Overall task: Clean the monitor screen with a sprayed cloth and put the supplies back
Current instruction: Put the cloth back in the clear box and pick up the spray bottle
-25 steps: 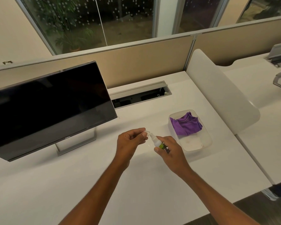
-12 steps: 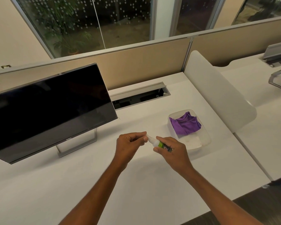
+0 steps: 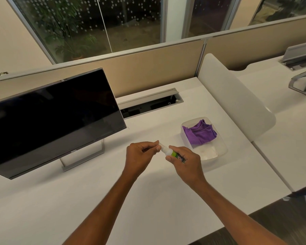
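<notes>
Bottle (image 3: 168, 152), small with a green label, is held over the middle of the counter (image 3: 148, 200), tilted with its nozzle end toward ten o'clock. The right hand (image 3: 187, 163) has its fingers wrapped round the body. The left hand (image 3: 140, 156) pinches the white top between thumb and fingertips, its other fingers curled in. At two o'clock from the hands, just beside them, a clear tub (image 3: 219, 152) holds the purple cloth (image 3: 200, 133), bunched at its far end. The monitor (image 3: 51, 117) stands at ten o'clock, screen dark, tipped back on its stand. A cable slot (image 3: 148, 105) lies open at twelve o'clock.
</notes>
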The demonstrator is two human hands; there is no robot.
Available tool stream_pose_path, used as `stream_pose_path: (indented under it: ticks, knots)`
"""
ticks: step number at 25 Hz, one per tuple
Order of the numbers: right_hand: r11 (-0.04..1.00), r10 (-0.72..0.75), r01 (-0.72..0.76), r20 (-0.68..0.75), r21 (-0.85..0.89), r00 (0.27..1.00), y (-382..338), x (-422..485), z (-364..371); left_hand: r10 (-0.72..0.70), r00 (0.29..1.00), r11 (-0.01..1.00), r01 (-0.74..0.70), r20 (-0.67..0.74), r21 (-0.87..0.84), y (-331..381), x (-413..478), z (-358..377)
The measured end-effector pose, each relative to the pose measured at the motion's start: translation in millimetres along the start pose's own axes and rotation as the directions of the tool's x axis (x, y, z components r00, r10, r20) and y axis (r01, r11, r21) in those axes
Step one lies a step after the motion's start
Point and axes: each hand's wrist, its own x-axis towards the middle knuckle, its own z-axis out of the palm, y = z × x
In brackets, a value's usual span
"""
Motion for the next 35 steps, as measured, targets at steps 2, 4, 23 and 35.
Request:
stream_pose_path:
  ticks: [2, 4, 23, 35]
  knots:
    - [1.000, -0.021, 0.020, -0.045, -0.021, 0.999, -3.2, -0.4, 2.1, 0.001, 1.000, 1.000, -0.001, -0.003, -0.001, 4.0, 2.6, 3.3]
    - [0.994, -0.069, 0.061, -0.098, -0.088, 0.993, -7.1, -0.5, 4.1, 0.002, 1.000, 1.000, -0.002, -0.006, 0.008, 8.0, 3.7, 8.7]
    - [0.952, -0.213, 0.179, -0.120, -0.247, 0.970, -7.9, 19.4, -24.5, 0.038, 0.998, 0.999, -0.038, 0.043, 0.007, 22.2, 13.3, 33.5]
    - [0.969, -0.121, 0.103, -0.067, -0.226, 0.990, 14.0, 60.8, -122.7, 0.311, 0.911, 0.921, -0.359, 0.271, 0.150, 64.6, 54.6, 118.6]
